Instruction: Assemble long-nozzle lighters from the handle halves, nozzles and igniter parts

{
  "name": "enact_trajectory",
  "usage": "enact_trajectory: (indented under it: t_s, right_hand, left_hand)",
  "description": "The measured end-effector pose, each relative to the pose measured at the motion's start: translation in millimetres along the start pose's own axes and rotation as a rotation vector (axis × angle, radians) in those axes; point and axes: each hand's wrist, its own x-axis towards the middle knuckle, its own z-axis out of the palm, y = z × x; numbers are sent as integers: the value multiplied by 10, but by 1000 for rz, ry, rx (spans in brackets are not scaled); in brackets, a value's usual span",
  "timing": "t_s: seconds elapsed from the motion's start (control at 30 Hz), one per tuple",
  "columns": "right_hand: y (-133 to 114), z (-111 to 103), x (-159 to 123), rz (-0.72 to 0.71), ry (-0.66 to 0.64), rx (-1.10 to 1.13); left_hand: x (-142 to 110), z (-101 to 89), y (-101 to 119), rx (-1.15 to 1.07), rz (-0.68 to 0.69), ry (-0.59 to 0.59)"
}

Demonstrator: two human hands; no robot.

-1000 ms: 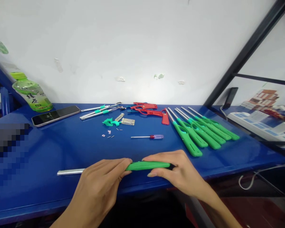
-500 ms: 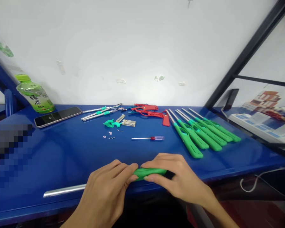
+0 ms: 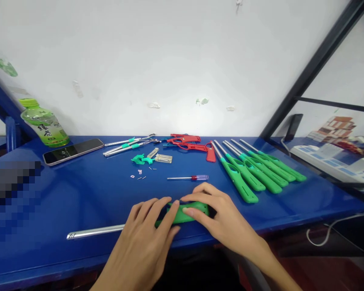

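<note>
A green long-neck lighter [image 3: 188,214] lies near the table's front edge, its silver tube [image 3: 94,231] pointing left. My left hand [image 3: 148,230] is closed over its middle, fingers across the top and hiding the trigger area. My right hand [image 3: 221,210] pinches the handle between thumb and fingers, the thumb on its near face. Beyond the hands lies a screwdriver [image 3: 197,178] with a clear purple and red handle. Several assembled green lighters [image 3: 241,184] lie in a row to the right.
Red lighter shells [image 3: 189,146], tubes with wires [image 3: 124,146], clear fuel tanks [image 3: 164,158], teal triggers [image 3: 139,159] and tiny parts [image 3: 140,172] lie at the back. A phone [image 3: 73,151] and green bottle [image 3: 45,125] are left; a black metal frame [image 3: 315,64] rises right.
The lighter has moved slightly away from me and rolled, so more of its handle side shows. Both hands shifted with it, and my left fingers have spread a little over it.
</note>
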Motion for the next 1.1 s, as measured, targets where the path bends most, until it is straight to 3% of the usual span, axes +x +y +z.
enact_trajectory:
  t_s: [0.1,0.2,0.33,0.4,0.57,0.83,1.1]
  right_hand:
    - [80,-35,22,-34,220,-56]
    - [219,-119,97,-62,432,-256]
    - [412,-207,218,-121,311,-437]
    - [473,-213,243,-130,226,-443]
    - [477,-200,215,-127,170,-412]
    - [383,-214,180,-115,185,-358]
    - [329,-235,158,-92,286,-211]
  left_hand:
    - [-21,28,-32,6,-22,-32]
    - [29,-10,-105,-3,-38,-44]
    - [265,-111,-382,16,-152,-80]
    - [409,-136,-597,44,-302,-212]
    - [609,-89,-986,146,-439,-305]
    - [606,-76,-955,182,-448,-336]
    - [584,-149,-878,52,-541,-241]
